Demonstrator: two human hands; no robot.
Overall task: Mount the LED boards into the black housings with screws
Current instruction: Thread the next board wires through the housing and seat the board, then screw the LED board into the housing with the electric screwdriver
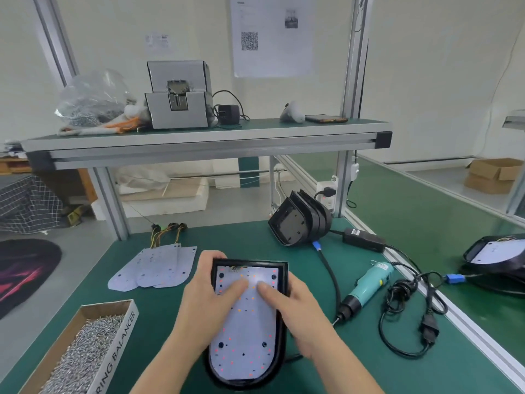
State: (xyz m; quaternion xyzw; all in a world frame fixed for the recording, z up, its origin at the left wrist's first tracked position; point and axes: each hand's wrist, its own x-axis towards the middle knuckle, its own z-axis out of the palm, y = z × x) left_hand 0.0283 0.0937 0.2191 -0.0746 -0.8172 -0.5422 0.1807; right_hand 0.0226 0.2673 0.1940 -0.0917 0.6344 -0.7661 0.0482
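Setting: a green workbench (397, 365), seen from above through a head-worn camera.
Black housing (250, 263): lies flat on the bench at the near centre, its rounded end towards the person.
LED board (247, 331): a white board dotted with red and orange, sitting inside the housing, with a knot of wires at its far end.
Left hand (204, 297): grips the housing's left side, fingers curled over its far left corner and thumb laid flat on the board.
Right hand (304, 311): holds the housing's right side, fingers curled under the edge and thumb pressing the board just beside the left thumb.
Spare LED boards (159, 268): fanned in an overlapping pile to the far left of the housing, wires trailing off their far ends.
Screw box (85, 351): an open cardboard box full of silver screws at the near left.
Electric screwdriver (369, 285): teal and black, lying on the bench to the right of the housing, with no hand on it.
Empty housings (298, 220): a nested stack standing on edge at the far right.
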